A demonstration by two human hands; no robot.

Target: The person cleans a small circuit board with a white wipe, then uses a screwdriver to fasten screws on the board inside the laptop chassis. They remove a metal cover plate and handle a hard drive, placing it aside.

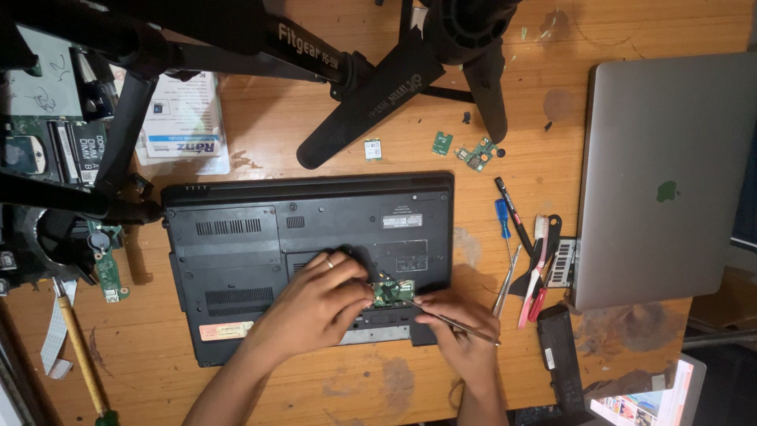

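Both forearms come up from the lower edge of the view and meet over the near edge of a black laptop [307,268] that lies bottom side up on the wooden tabletop [260,126]. The left hand [315,304] lies palm down on the laptop's base, wrist low, fingers curled forward, and its fingertips pinch a small green board [392,293] that sits at an open bay near the laptop's front edge. A ring shows on one finger. The right hand [465,335] rests just beside it on the right, knuckles up, closed around thin metal tweezers [457,323] held like a pen; their tip points left and reaches the board's lower right corner.

To the right of the laptop lie a blue screwdriver [502,218], a toothbrush [532,268] and other small tools, then a closed silver laptop [670,173]. Small green circuit pieces [473,154] sit beyond the black laptop, under the black legs of a tripod [371,95]. A wooden-handled tool [79,347] lies at the left.
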